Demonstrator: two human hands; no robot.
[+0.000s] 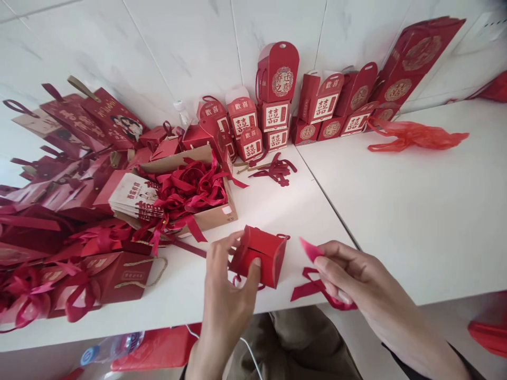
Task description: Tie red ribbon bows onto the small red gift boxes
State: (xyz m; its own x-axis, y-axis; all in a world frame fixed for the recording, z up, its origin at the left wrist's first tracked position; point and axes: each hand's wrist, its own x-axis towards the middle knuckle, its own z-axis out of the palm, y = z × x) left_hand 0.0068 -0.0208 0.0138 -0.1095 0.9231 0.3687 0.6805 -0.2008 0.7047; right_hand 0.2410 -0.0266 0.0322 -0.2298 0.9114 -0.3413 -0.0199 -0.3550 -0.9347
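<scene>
left hand (pixel 227 282): small red box (pixel 259 256) is gripped, thumb on front
right hand (pixel 348 277): red ribbon (pixel 312 287) is pinched
box spot: held at the white worktop (pixel 415 211) front edge

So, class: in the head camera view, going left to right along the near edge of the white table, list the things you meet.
Red gift bag with rope handles → left hand → small red box held by it → red ribbon → right hand, pinching a red strip.
</scene>
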